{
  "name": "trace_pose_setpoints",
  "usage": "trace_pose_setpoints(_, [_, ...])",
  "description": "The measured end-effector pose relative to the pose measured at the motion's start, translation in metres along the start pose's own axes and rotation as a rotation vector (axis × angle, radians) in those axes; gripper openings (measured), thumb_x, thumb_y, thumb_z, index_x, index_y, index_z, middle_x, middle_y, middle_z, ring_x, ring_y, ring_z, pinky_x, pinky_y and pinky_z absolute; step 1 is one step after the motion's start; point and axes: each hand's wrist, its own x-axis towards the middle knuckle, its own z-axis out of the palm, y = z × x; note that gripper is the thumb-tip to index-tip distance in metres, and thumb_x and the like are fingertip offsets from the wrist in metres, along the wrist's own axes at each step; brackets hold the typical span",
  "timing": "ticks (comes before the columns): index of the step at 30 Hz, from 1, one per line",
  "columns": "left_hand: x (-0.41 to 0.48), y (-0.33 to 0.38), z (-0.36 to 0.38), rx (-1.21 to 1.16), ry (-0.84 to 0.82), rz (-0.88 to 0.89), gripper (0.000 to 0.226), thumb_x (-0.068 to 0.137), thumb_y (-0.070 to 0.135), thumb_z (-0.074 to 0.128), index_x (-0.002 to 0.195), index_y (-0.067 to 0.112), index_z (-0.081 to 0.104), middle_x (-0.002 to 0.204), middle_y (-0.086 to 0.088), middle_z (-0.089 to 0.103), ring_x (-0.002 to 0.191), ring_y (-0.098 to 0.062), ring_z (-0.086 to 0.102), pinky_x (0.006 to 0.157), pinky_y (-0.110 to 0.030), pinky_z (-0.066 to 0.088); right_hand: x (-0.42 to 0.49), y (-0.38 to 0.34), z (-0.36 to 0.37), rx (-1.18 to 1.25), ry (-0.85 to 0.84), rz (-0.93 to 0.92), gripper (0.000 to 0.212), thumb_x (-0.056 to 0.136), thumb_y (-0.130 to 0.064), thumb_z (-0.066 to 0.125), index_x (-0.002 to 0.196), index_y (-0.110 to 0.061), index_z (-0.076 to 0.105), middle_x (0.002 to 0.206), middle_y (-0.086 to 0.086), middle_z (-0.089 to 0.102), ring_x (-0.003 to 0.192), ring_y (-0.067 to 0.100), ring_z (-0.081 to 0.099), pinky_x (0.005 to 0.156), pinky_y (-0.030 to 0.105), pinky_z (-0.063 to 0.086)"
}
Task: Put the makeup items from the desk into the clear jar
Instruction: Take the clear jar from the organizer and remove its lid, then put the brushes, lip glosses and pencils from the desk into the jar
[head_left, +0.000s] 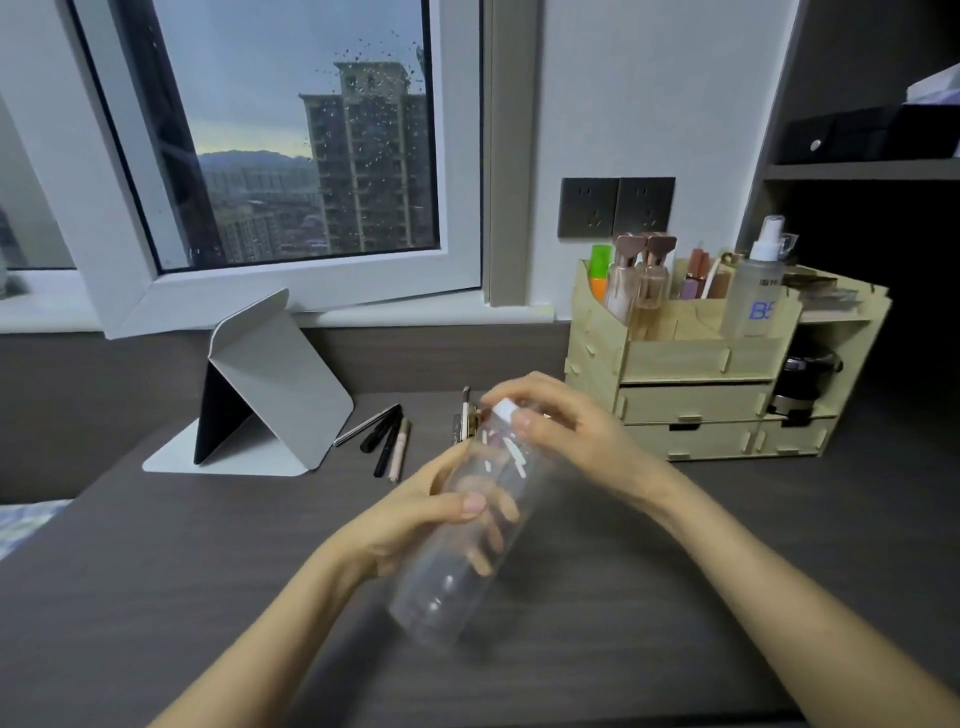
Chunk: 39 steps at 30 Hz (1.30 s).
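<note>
A tall clear jar (457, 566) is tilted above the dark desk, its white lid (503, 409) pointing away from me. My left hand (415, 512) wraps around the jar's middle, fingers showing through the plastic. My right hand (561, 426) grips the white lid at the top. Several pencil-like makeup items (388, 441) lie on the desk to the left of the jar. Another small item with a gold part (465, 421) lies just behind the jar, partly hidden by it.
A folded grey tablet stand (265, 395) sits at the back left. A wooden organiser (711, 364) with bottles and drawers stands at the back right, a dark pot (802, 382) in its side shelf. A window ledge runs behind the desk (208, 571).
</note>
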Motion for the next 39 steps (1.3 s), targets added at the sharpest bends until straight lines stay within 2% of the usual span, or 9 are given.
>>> trace_pose_setpoints(3, [-0.004, 0.005, -0.014, -0.16, -0.011, 0.02, 0.079, 0.062, 0.035, 0.082, 0.123, 0.009, 0.039, 0.093, -0.018, 0.064, 0.073, -0.03, 0.063, 0.061, -0.041, 0.056, -0.003, -0.002, -0.019, 0.416, 0.205, 0.042, 0.022, 0.078, -0.039, 0.061, 0.097, -0.03, 0.065, 0.095, -0.001, 0.064, 0.073, 0.013, 0.063, 0.062, 0.018, 0.051])
trace_pose_setpoints(7, [-0.005, 0.012, -0.029, -0.119, 0.401, 0.15, 0.088, 0.047, 0.045, 0.088, 0.119, 0.013, 0.047, 0.094, -0.014, 0.066, 0.071, -0.023, 0.065, 0.063, -0.037, 0.055, -0.018, 0.029, -0.03, 0.631, 0.403, 0.224, 0.027, 0.073, -0.029, 0.067, 0.097, -0.025, 0.057, 0.096, 0.0, 0.059, 0.082, 0.03, 0.067, 0.073, 0.032, 0.059])
trace_pose_setpoints(12, [-0.002, -0.003, -0.052, 0.036, 0.84, 0.342, 0.068, 0.058, 0.038, 0.08, 0.117, 0.031, 0.045, 0.113, -0.008, 0.065, 0.088, -0.021, 0.064, 0.085, -0.039, 0.048, -0.046, 0.088, 0.009, 0.343, 0.438, 0.487, 0.037, 0.074, -0.014, 0.076, 0.087, -0.028, 0.045, 0.106, 0.007, 0.056, 0.093, 0.021, 0.056, 0.085, 0.033, 0.044])
trace_pose_setpoints(17, [0.001, -0.018, -0.055, 0.162, 0.969, 0.452, 0.075, 0.067, 0.029, 0.075, 0.131, 0.025, 0.034, 0.12, -0.006, 0.06, 0.105, -0.014, 0.061, 0.087, -0.024, 0.046, -0.062, 0.108, 0.027, -0.187, 0.308, 0.587, 0.047, 0.064, -0.041, 0.078, 0.082, -0.035, 0.035, 0.117, -0.009, 0.059, 0.105, 0.02, 0.058, 0.085, 0.034, 0.045])
trace_pose_setpoints(22, [0.005, -0.03, -0.071, 0.381, 1.093, 0.413, 0.082, 0.063, 0.045, 0.079, 0.131, 0.04, 0.034, 0.131, 0.0, 0.054, 0.116, -0.013, 0.055, 0.103, -0.04, 0.042, -0.064, 0.107, 0.025, -0.58, 0.046, 0.586, 0.041, 0.074, -0.05, 0.066, 0.098, -0.024, 0.045, 0.117, -0.011, 0.057, 0.101, 0.017, 0.054, 0.081, 0.03, 0.04])
trace_pose_setpoints(25, [0.004, -0.038, -0.076, 0.502, 1.199, 0.428, 0.082, 0.062, 0.045, 0.078, 0.132, 0.038, 0.035, 0.133, -0.001, 0.052, 0.116, -0.014, 0.053, 0.1, -0.031, 0.041, -0.039, 0.102, 0.019, -0.523, 0.215, 0.476, 0.029, 0.085, -0.038, 0.06, 0.106, -0.018, 0.058, 0.112, -0.006, 0.063, 0.106, 0.015, 0.058, 0.084, 0.025, 0.039])
trace_pose_setpoints(28, [0.005, -0.044, -0.076, 0.626, 1.236, 0.471, 0.084, 0.063, 0.039, 0.078, 0.135, 0.032, 0.034, 0.127, 0.004, 0.052, 0.106, -0.012, 0.054, 0.092, -0.025, 0.042, 0.012, 0.114, 0.012, -0.701, 0.326, 0.407, 0.026, 0.094, -0.025, 0.049, 0.11, -0.009, 0.06, 0.114, 0.007, 0.063, 0.107, 0.028, 0.059, 0.084, 0.034, 0.042])
trace_pose_setpoints(34, [0.006, -0.043, -0.087, 0.94, 1.243, 0.52, 0.079, 0.062, 0.033, 0.083, 0.129, 0.013, 0.047, 0.113, 0.003, 0.058, 0.096, -0.017, 0.058, 0.086, -0.036, 0.048, 0.096, 0.186, 0.013, -1.114, -0.042, 0.617, 0.038, 0.091, 0.001, 0.035, 0.128, 0.001, 0.04, 0.132, 0.02, 0.049, 0.12, 0.037, 0.051, 0.096, 0.041, 0.042])
trace_pose_setpoints(39, [0.005, -0.042, -0.087, 1.028, 1.315, 0.585, 0.078, 0.063, 0.043, 0.075, 0.13, 0.018, 0.043, 0.106, 0.02, 0.045, 0.094, -0.013, 0.053, 0.085, -0.026, 0.042, 0.107, 0.209, 0.022, -1.348, -0.056, 0.625, 0.034, 0.089, 0.0, 0.044, 0.122, -0.002, 0.05, 0.126, 0.014, 0.058, 0.119, 0.031, 0.053, 0.09, 0.036, 0.047])
